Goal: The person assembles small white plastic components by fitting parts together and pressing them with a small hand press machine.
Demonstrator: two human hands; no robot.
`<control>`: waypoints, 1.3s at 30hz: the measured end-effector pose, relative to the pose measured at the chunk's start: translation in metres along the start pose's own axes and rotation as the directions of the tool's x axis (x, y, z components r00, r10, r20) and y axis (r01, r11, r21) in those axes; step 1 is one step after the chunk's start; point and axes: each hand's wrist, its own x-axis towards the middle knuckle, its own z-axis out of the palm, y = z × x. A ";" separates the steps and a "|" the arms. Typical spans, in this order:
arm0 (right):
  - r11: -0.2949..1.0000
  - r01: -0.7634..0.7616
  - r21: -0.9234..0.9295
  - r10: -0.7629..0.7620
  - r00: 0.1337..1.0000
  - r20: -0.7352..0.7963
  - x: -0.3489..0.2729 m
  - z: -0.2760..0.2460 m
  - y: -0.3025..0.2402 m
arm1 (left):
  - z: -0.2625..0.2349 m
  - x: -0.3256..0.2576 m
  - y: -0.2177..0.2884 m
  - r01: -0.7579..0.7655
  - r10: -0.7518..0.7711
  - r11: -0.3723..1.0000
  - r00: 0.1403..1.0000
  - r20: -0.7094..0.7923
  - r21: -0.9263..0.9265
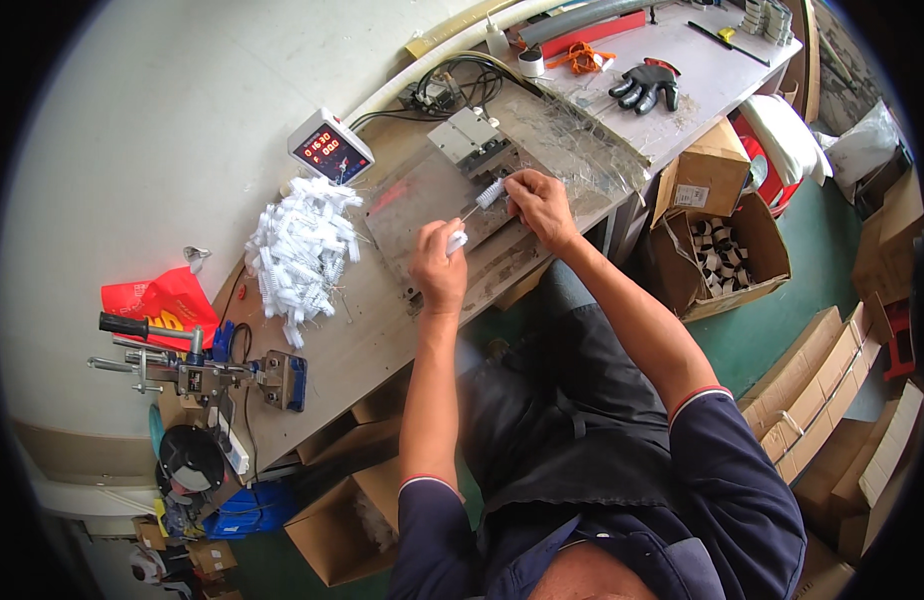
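My right hand pinches a small white bristle brush just in front of the metal machine head. From the brush a thin wire stem slants down toward my left hand. The left fingers are closed around a small white piece, whose kind is partly hidden by the fingers. To the left of both hands, a heap of similar white brushes with wire stems lies on the workbench.
A counter box with red digits stands behind the heap. A lever clamp press is at the left bench end. A black glove lies at the far right. Cardboard boxes stand on the floor to the right; more sit below the bench.
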 end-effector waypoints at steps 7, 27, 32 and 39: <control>0.989 -0.097 0.112 0.076 0.981 0.179 0.006 -0.003 0.002 | -0.001 0.001 0.001 -0.011 0.011 1.000 0.999 0.052 -0.002; 0.983 -0.063 -0.174 0.184 0.386 0.904 -0.111 0.201 -0.049 | -0.249 -0.118 -0.006 0.822 -0.816 0.564 0.570 -0.097 0.078; 0.967 0.097 -0.236 0.193 0.330 0.924 -0.098 0.253 -0.073 | -0.362 -0.141 -0.070 0.859 -0.811 0.510 0.463 -0.358 -0.046; 0.918 0.334 -0.214 0.072 0.391 0.918 -0.063 0.312 -0.133 | -0.406 -0.132 -0.139 0.836 -0.779 0.548 0.510 -0.364 -0.003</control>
